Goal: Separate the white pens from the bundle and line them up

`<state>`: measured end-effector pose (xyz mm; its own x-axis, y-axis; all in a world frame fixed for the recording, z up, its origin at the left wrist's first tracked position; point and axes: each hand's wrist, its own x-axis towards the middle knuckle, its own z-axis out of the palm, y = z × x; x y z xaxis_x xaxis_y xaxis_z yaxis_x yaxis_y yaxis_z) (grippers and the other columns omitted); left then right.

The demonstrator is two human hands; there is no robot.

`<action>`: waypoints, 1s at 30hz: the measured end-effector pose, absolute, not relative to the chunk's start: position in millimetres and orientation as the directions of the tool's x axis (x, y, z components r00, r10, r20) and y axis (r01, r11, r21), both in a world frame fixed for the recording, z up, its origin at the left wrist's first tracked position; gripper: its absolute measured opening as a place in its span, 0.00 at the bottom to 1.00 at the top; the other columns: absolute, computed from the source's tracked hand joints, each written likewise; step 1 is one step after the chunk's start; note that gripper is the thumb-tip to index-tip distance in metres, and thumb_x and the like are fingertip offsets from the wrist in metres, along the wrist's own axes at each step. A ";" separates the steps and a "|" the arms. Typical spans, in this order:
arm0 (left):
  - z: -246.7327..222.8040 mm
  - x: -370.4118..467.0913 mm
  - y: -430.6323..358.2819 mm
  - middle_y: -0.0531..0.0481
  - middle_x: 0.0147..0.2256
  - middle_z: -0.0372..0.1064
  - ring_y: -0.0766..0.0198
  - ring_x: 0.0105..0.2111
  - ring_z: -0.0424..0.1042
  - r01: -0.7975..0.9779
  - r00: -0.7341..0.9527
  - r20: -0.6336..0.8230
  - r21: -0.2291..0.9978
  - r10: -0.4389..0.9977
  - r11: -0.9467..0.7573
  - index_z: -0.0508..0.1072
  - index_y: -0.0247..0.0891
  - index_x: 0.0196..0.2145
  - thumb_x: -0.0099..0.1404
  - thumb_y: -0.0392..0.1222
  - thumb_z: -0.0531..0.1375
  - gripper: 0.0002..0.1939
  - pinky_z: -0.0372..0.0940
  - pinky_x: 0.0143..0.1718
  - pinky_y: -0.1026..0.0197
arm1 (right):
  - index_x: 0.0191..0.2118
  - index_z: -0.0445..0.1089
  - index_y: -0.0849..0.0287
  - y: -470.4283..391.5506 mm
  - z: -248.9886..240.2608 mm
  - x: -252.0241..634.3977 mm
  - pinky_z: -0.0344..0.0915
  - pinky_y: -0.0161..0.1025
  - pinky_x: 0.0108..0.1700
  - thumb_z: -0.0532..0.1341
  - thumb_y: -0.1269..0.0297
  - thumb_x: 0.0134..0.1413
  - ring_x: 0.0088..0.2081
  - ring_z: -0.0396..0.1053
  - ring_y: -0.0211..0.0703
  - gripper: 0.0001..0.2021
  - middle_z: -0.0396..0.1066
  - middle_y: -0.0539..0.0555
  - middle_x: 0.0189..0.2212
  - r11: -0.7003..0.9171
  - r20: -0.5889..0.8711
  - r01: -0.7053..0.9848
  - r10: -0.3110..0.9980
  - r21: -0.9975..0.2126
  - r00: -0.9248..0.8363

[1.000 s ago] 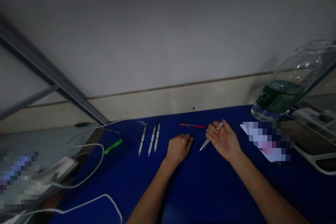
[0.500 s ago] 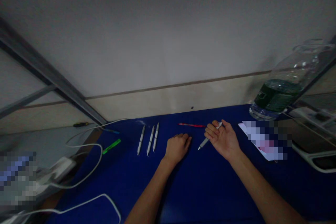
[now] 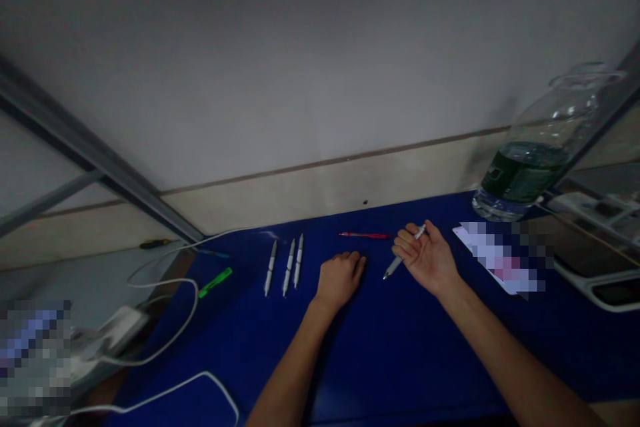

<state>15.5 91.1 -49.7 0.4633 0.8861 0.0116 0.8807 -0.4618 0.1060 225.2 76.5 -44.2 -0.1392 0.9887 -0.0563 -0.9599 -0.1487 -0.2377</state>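
My right hand [image 3: 425,253] is turned palm up with its fingers wrapped round a white and grey click pen [image 3: 395,267]. The pen's tip points down to the left, and my thumb lies by its top end. Loosely curled, my left hand [image 3: 341,278] rests knuckles up on the blue table; no object shows in it. To its left lie three similar pens in a loose row: one pen [image 3: 271,268], a middle pen [image 3: 289,268] and a right-hand pen [image 3: 299,261]. A red pen [image 3: 365,235] lies behind, between my hands, its right end close to my right fingers.
A bright green object [image 3: 215,282] and a white cable [image 3: 187,320] lie at the left of the blue table [image 3: 400,360]. At the right are a lit phone [image 3: 470,240] and a large clear bottle [image 3: 525,160] with a green label. A wall [image 3: 310,80] stands behind.
The pen in my right hand has tilted slightly, and its tip has shifted a little right and up. My left hand stays where it was. The view has moved slightly.
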 end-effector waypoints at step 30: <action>-51.3 39.0 70.1 0.54 0.23 0.63 0.72 0.22 0.57 0.252 0.572 -0.026 0.957 0.820 -0.145 0.75 0.32 0.32 0.68 0.60 0.57 0.25 0.50 0.25 0.67 | 0.47 0.73 0.53 82.1 -49.8 207.1 0.68 0.38 0.34 0.62 0.38 0.55 0.34 0.70 0.43 0.25 0.73 0.53 0.32 -0.050 -0.045 -0.726 0.999 -0.686 -0.027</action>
<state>39.0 70.1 -51.3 0.5720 0.8198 -0.0261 0.2516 -0.1451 0.9569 207.1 82.1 -49.8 -0.0265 0.9987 -0.0446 -0.7259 -0.0499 -0.6859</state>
